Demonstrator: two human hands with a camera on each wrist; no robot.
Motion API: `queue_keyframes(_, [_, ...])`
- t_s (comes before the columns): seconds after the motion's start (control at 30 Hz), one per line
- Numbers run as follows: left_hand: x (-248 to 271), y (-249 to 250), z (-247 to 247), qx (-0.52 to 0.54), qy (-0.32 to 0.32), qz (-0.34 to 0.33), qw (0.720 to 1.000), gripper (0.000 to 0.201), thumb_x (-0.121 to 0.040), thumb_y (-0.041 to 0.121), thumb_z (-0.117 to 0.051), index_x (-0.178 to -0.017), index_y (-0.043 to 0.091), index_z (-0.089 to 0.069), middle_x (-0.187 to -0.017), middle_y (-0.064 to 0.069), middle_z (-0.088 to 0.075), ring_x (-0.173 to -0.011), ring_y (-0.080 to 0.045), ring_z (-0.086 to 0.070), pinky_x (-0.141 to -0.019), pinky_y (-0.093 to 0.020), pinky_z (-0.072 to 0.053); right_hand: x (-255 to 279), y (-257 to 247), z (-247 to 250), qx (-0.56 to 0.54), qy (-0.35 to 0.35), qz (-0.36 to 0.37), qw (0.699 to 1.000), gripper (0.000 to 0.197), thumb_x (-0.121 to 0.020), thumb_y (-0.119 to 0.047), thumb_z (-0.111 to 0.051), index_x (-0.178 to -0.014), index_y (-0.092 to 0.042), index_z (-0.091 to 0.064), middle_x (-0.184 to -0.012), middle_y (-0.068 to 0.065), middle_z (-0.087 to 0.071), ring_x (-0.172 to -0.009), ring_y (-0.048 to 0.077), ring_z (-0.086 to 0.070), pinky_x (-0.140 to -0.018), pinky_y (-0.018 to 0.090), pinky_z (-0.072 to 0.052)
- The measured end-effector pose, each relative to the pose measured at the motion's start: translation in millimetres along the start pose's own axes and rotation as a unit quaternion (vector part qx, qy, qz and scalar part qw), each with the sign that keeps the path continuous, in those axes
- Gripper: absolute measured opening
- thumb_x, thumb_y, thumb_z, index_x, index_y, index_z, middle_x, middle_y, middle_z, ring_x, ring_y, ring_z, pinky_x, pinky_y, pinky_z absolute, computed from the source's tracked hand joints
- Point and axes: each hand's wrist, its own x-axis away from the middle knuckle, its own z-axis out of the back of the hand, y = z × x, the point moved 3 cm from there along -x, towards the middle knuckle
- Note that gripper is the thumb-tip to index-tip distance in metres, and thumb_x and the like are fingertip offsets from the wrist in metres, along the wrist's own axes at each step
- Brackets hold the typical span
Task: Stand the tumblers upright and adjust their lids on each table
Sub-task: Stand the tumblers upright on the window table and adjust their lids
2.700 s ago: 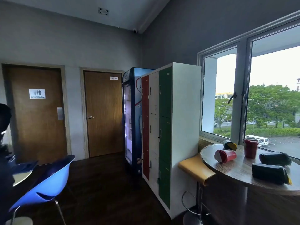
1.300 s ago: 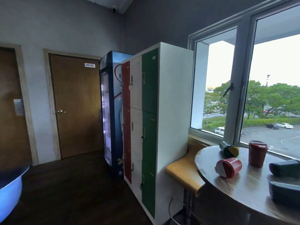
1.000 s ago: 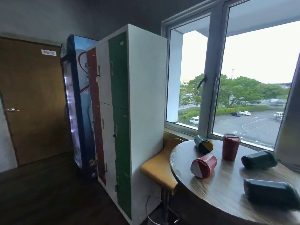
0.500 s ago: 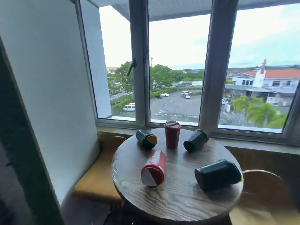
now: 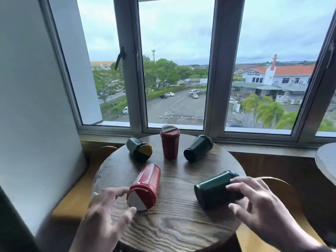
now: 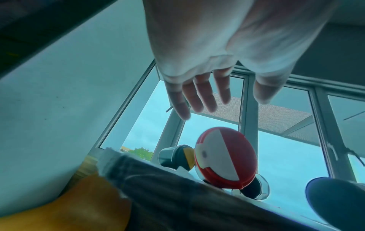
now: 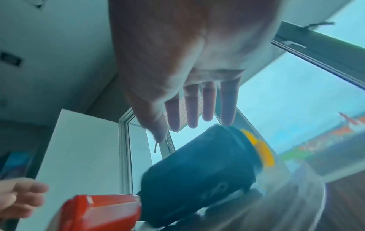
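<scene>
These cups are round, so I think they could roll. If I bump the red tumbler with my left hand before I have it, it may roll away from that hand, toward the far cups. The green tumbler lies close to the bench edge by my right hand, so a bad push could send it off. A lid may also pop loose if I tip one up fast.

My left hand is spread wide and holds nothing; its fingers are just beside the red tumbler's lid end. My right hand is open too, holding nothing. Its fingers reach over the green tumbler, but I cannot tell if they touch it.
</scene>
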Motion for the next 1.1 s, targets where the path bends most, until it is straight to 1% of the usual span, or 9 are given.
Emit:
queue_keyframes(0.13, [-22.0,5.3,-23.2,-0.086,0.032,0.045,0.995,0.062,-0.072,0.056,-0.079,-0.128,0.044,-0.056,-0.126,0.023,-0.049,-0.120,-0.012,-0.043,-0.093,-0.037,-0.044,-31.9,33.4,4.3,0.052,-0.088,0.043,0.994,0.067,-0.070,-0.056,-0.066,-0.134,-0.044,-0.053,-0.148,-0.026,-0.041,-0.138,0.003,-0.034,-0.112,0.026,-0.040])
queue_keyframes(0.23, [-33.8,7.9,-40.1,-0.107,0.027,0.088,0.990,0.077,-0.072,0.056,-0.080,-0.140,0.037,-0.049,-0.137,0.011,-0.045,-0.127,-0.012,-0.037,-0.105,-0.041,-0.039,-51.3,55.6,-0.6,0.048,-0.117,0.066,0.990,0.081,-0.067,-0.053,-0.071,-0.143,-0.046,-0.043,-0.155,-0.025,-0.034,-0.144,0.002,-0.028,-0.117,0.021,-0.031])
queue_keyframes(0.4, [-41.7,2.0,-61.2,-0.112,0.007,0.132,0.985,0.092,-0.065,0.071,-0.073,-0.145,0.041,-0.039,-0.140,0.010,-0.043,-0.132,-0.017,-0.043,-0.109,-0.046,-0.039,-73.1,80.8,-11.3,-0.016,-0.163,0.086,0.983,0.106,-0.062,-0.051,-0.081,-0.153,-0.048,-0.027,-0.158,-0.033,-0.023,-0.148,-0.012,-0.013,-0.112,0.003,-0.012])
queue_keyframes(0.5, [-41.4,0.5,-68.6,-0.084,0.008,0.142,0.986,0.092,-0.063,0.071,-0.076,-0.143,0.046,-0.037,-0.138,0.009,-0.044,-0.128,-0.019,-0.049,-0.101,-0.045,-0.044,-79.8,89.6,-18.4,-0.071,-0.208,0.071,0.973,0.108,-0.059,-0.045,-0.086,-0.151,-0.050,-0.030,-0.145,-0.033,-0.042,-0.135,-0.013,-0.038,-0.111,0.009,-0.032])
queue_keyframes(0.6, [-41.4,3.5,-70.6,-0.058,0.013,0.148,0.987,0.091,-0.065,0.066,-0.080,-0.142,0.050,-0.034,-0.142,0.009,-0.046,-0.124,-0.020,-0.054,-0.096,-0.043,-0.044,-84.3,89.6,-20.9,-0.110,-0.222,0.040,0.968,0.092,-0.057,-0.032,-0.090,-0.136,-0.048,-0.046,-0.114,-0.017,-0.067,-0.106,0.002,-0.063,-0.090,0.021,-0.052])
queue_keyframes(0.7, [-38.8,6.3,-70.8,-0.046,0.014,0.157,0.986,0.094,-0.065,0.068,-0.078,-0.144,0.051,-0.030,-0.145,0.008,-0.043,-0.124,-0.022,-0.053,-0.095,-0.044,-0.043,-96.5,77.1,-14.8,-0.157,-0.219,0.036,0.962,0.088,-0.056,-0.026,-0.094,-0.131,-0.044,-0.053,-0.113,-0.012,-0.069,-0.100,0.005,-0.067,-0.083,0.019,-0.053])
queue_keyframes(0.83, [-35.0,7.3,-72.2,-0.034,-0.004,0.158,0.987,0.114,-0.056,0.073,-0.079,-0.149,0.055,-0.016,-0.150,0.005,-0.036,-0.127,-0.025,-0.050,-0.097,-0.048,-0.048,-134.8,33.8,-2.4,-0.126,-0.174,0.075,0.974,0.093,-0.054,-0.047,-0.094,-0.137,-0.042,-0.051,-0.121,-0.022,-0.062,-0.109,-0.003,-0.060,-0.090,0.014,-0.049])
queue_keyframes(0.97, [-33.3,4.5,-74.0,-0.055,0.009,0.141,0.988,0.119,-0.053,0.066,-0.086,-0.147,0.061,-0.012,-0.147,0.006,-0.037,-0.126,-0.028,-0.054,-0.096,-0.049,-0.052,-177.2,-6.2,-10.8,-0.048,-0.159,0.104,0.981,0.098,-0.052,-0.061,-0.086,-0.139,-0.034,-0.051,-0.122,-0.015,-0.062,-0.107,0.007,-0.060,-0.096,0.033,-0.053])
queue_keyframes(1.1, [-30.2,-1.4,-79.5,-0.084,0.029,0.127,0.988,0.124,-0.044,0.057,-0.094,-0.146,0.057,-0.023,-0.140,0.012,-0.043,-0.116,-0.032,-0.063,-0.084,-0.052,-0.059,-198.5,-35.7,-21.1,0.001,-0.187,0.132,0.973,0.098,-0.057,-0.056,-0.088,-0.143,-0.027,-0.052,-0.123,-0.011,-0.063,-0.109,0.011,-0.060,-0.096,0.033,-0.053])
